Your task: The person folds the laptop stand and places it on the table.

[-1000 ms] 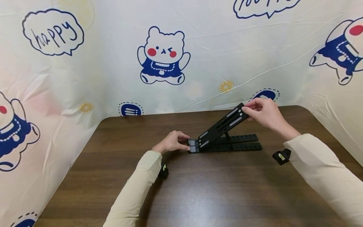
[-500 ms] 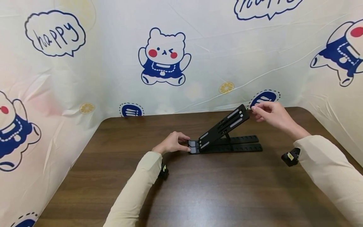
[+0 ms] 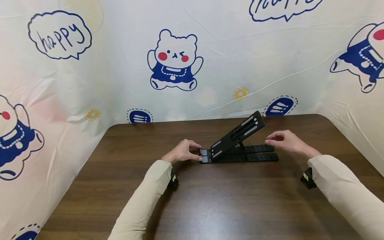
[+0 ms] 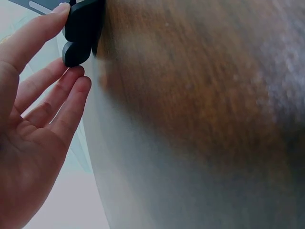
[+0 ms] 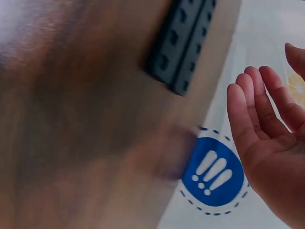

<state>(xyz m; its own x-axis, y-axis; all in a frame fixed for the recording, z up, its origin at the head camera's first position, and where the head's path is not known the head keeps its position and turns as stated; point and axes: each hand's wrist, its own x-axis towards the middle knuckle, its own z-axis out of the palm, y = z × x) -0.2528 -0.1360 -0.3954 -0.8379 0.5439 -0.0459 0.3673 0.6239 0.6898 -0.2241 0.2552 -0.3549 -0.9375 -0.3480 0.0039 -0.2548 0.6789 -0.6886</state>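
Note:
A black folding laptop stand (image 3: 237, 136) stands on the table, its upper panel tilted up to the right above two notched base rails (image 3: 261, 156). At the stand's left end, my left hand (image 3: 182, 151) pinches the corner between thumb and fingers. The left wrist view shows the thumb on one side of the black end piece (image 4: 82, 24) and fingertips on the other. Just right of the rails' ends, my right hand (image 3: 288, 141) hovers with relaxed fingers, holding nothing. In the right wrist view a gap separates it from the notched rails (image 5: 176, 45).
The brown wooden table (image 3: 192, 196) has rounded back corners. Behind it and at both sides hangs a pale printed cloth (image 3: 222, 60) with cartoon bears. Each wrist wears a small black camera, one of them the right wrist camera (image 3: 309, 178).
My right hand has let go of the raised panel's top edge and moved right and down. The panel stays tilted by itself. My left hand keeps its place.

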